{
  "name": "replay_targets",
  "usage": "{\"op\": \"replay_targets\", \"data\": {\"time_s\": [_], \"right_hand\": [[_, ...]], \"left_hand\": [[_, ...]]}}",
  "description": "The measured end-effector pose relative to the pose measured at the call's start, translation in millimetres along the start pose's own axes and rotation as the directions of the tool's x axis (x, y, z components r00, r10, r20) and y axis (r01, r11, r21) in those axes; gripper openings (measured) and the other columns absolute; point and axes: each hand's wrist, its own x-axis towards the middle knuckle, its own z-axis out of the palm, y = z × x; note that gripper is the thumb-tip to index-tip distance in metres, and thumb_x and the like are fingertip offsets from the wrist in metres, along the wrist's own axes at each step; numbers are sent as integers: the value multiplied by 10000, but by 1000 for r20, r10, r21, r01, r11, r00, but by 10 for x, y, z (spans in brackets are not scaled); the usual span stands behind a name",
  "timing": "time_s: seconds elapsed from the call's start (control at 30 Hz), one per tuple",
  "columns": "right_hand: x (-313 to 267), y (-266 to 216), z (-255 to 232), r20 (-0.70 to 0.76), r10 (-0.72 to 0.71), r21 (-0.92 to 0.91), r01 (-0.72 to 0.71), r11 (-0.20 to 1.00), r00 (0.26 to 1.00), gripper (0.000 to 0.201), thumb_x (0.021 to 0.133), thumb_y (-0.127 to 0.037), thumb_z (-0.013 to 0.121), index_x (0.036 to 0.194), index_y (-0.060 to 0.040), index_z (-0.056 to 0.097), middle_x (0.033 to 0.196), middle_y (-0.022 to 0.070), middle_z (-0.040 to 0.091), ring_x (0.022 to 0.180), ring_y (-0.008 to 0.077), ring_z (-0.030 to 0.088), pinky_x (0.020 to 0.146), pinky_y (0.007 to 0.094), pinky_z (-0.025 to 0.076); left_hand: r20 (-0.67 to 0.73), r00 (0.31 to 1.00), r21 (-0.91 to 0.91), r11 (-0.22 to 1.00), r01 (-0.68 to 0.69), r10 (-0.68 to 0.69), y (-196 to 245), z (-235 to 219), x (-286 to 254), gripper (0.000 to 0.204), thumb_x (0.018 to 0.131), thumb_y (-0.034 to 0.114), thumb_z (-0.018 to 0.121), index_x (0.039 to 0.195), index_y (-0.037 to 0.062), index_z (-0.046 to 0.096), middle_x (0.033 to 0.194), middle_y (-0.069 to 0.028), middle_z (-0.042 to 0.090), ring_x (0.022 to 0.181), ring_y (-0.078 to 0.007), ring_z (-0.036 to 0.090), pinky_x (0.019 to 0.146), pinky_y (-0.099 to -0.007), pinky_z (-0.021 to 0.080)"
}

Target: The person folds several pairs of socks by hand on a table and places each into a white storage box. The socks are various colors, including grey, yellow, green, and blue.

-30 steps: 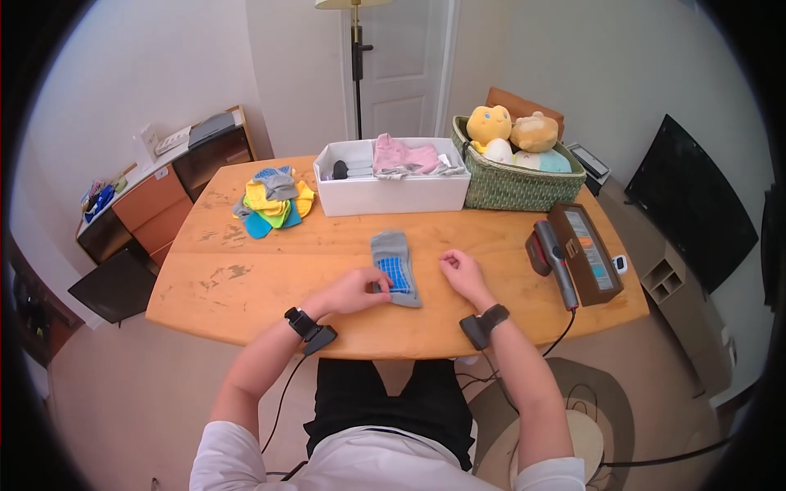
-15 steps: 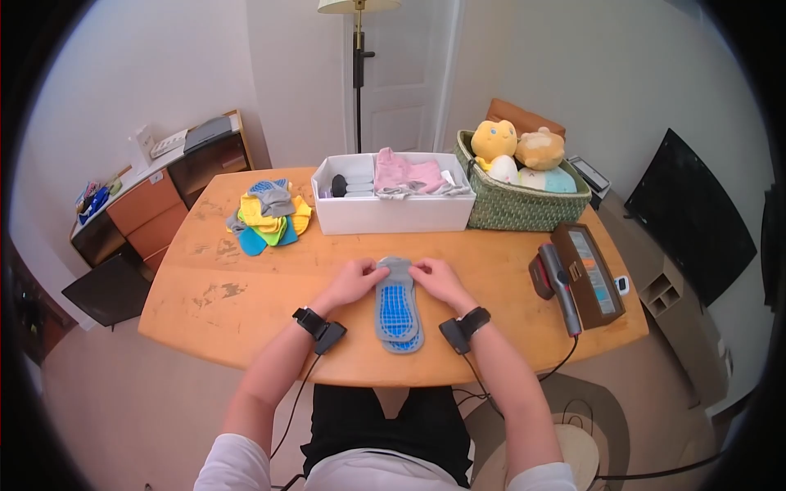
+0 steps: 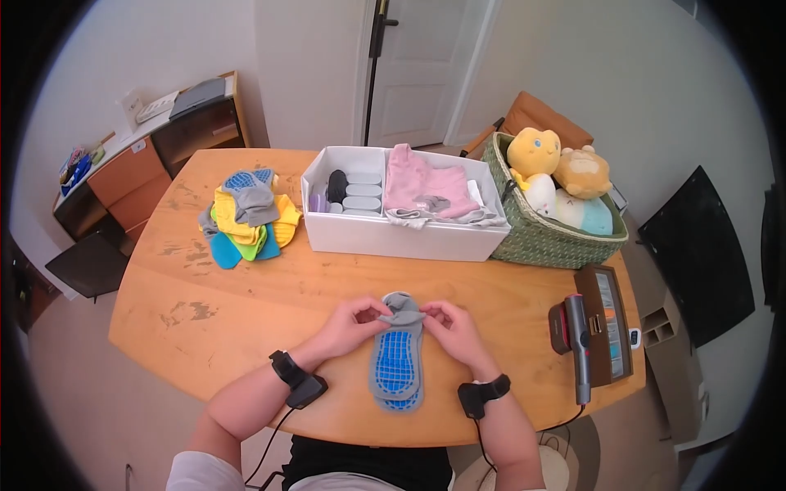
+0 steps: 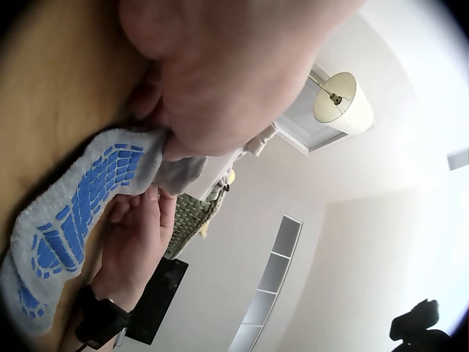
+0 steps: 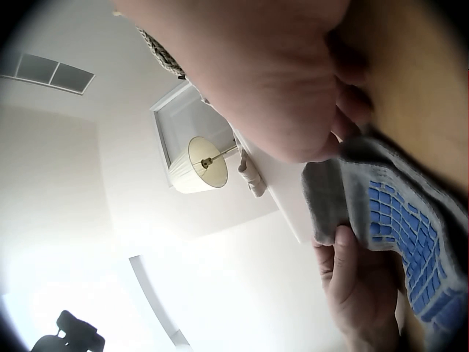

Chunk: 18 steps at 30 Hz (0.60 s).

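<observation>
Two grey socks with blue grid soles [image 3: 396, 364] lie stacked on the wooden table, toes toward the person, the lower one showing at the toe end. My left hand [image 3: 348, 327] pinches the left side of the cuff between thumb and fingers. On the cuff's right side, my right hand [image 3: 458, 331] pinches the fabric. The cuff is raised and partly folded over, as the grey sock [image 4: 88, 198] in the left wrist view and the sock cuff [image 5: 326, 198] in the right wrist view show.
A pile of colourful socks [image 3: 250, 217] lies at the table's left back. Behind the hands stand a white divided box [image 3: 409, 241] with clothes and a green basket [image 3: 544, 245] of plush toys. A corded grey tool [image 3: 580, 344] and a brown case [image 3: 610, 327] are at the right.
One sock was laid over the other, showing two toe ends. Both hands moved to the cuff, took hold of its sides and folded part of it. The head view has shifted.
</observation>
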Motion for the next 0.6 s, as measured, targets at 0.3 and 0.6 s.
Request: {"op": "replay_targets", "data": {"time_s": [0.3, 0.6], "right_hand": [[-100, -143, 6, 42, -28, -5, 28, 1000, 999, 197, 980, -87, 694, 1173, -57, 714, 1138, 28, 604, 878, 96, 603, 771, 237, 501], [-153, -140, -24, 176, -118, -193, 151, 969, 977, 397, 876, -199, 834, 1241, -100, 712, 1329, 87, 547, 966, 164, 620, 855, 296, 534]], "left_hand": [[223, 968, 63, 989, -133, 116, 212, -27, -86, 179, 971, -61, 628, 1084, 44, 718, 1211, -75, 708, 1174, -163, 633, 1000, -339, 520], [84, 996, 278, 960, 17, -42, 373, 166, -166, 228, 961, 62, 716, 1180, 5, 685, 1139, -69, 693, 1081, -153, 639, 891, -293, 531]]}}
